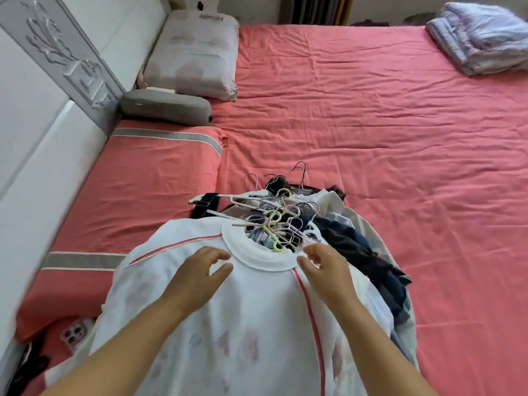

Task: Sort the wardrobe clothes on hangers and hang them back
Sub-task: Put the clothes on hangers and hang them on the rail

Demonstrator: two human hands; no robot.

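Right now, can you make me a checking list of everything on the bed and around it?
Surface: pink bed sheet, wrinkled.
Job's things: white top with red stripes lies on a pile of clothes; tangled hangers stick out at its collar; dark clothes beside it.
Clutter: phone at the left edge; folded blanket in the far corner; white pillow; grey cushion.
Grips: left hand and right hand sit over the top near the collar, fingers loosely curled, holding nothing.
Cables: nothing seen.
Surroundings: white headboard on the left.
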